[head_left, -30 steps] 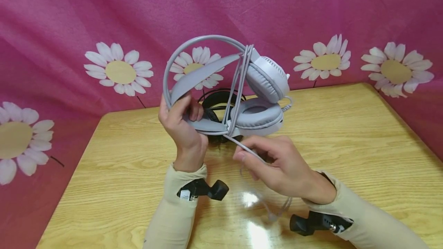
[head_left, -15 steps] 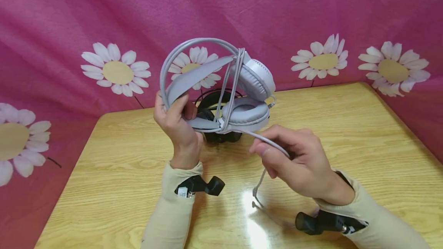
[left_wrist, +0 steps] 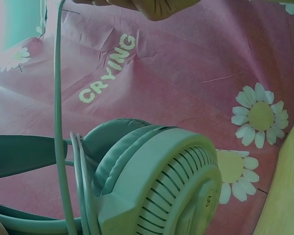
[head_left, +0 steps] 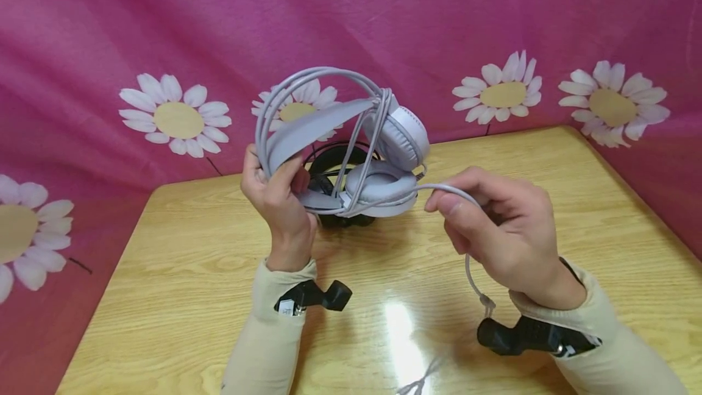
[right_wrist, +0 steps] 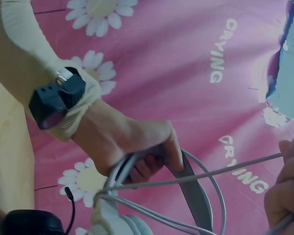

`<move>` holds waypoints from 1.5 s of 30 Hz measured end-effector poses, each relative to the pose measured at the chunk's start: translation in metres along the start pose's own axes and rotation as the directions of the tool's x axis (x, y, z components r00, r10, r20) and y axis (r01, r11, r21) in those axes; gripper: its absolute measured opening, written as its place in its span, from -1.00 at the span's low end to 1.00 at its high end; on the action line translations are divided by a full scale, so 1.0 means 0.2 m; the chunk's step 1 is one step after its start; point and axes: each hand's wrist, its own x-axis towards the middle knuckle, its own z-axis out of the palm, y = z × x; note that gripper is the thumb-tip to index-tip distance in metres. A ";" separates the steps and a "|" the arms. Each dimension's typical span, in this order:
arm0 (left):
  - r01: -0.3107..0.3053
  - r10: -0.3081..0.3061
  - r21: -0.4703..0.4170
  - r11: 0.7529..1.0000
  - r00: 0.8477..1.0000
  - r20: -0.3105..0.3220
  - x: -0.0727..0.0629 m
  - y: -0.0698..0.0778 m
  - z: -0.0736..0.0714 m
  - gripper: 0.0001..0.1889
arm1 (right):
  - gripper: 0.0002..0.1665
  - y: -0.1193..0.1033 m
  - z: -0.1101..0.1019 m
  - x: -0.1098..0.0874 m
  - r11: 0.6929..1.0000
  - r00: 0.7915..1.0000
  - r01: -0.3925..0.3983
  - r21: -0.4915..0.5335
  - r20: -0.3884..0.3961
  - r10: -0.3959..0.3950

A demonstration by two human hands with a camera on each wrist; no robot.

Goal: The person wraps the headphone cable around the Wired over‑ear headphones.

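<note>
A pair of light grey headphones (head_left: 410, 133) hangs raised over the table, tilted, with both ear cups toward the right. My left hand (head_left: 282, 200) grips the headband, thumb on its inner strap (head_left: 307, 127). Several turns of grey cable (head_left: 359, 181) are wound across the headphones beside the ear cups. Between thumb and fingers my right hand (head_left: 504, 224) pinches a stretch of that cable running off the wrap; the loose part hangs below the hand. In the left wrist view, one ear cup (left_wrist: 171, 181) shows its slotted outer shell, with the cable rising past it.
Behind the raised headphones, a black headset (head_left: 359, 220) lies on the wooden table (head_left: 181, 297), partly covered by them in the head view. Its microphone boom (right_wrist: 71, 205) shows in the right wrist view. A pink daisy-print cloth (head_left: 351, 11) borders the table's back and sides.
My right hand has moved right and slightly up, drawing out more cable from the headphones. The left hand keeps its grip on the headband, shifting slightly left.
</note>
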 end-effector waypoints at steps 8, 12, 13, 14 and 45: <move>0.006 -0.006 0.003 1.000 0.998 0.069 0.00 0.02 0.00 -0.80 | -0.78 -0.01 -0.06 0.03 0.999 0.997 -0.002 0.035 -0.072 0.004; 0.032 -0.033 0.018 0.999 0.995 0.090 0.00 0.03 -0.01 -0.79 | -0.78 -0.01 -0.08 0.04 1.000 0.996 -0.004 0.022 -0.091 0.006; 0.039 -0.041 0.020 0.999 0.995 0.092 0.00 0.03 -0.01 -0.79 | -0.78 -0.01 -0.09 0.04 1.000 0.996 -0.008 0.019 -0.094 0.009; 0.044 -0.046 0.023 0.999 0.994 0.096 0.00 0.04 -0.01 -0.79 | -0.78 -0.01 -0.09 0.05 1.000 0.995 -0.012 0.017 -0.097 0.013; 0.114 -0.105 -0.013 0.993 0.953 0.285 -0.04 0.10 0.02 -0.78 | -0.90 0.03 -0.22 0.14 0.987 0.967 -0.105 -0.120 -0.245 0.073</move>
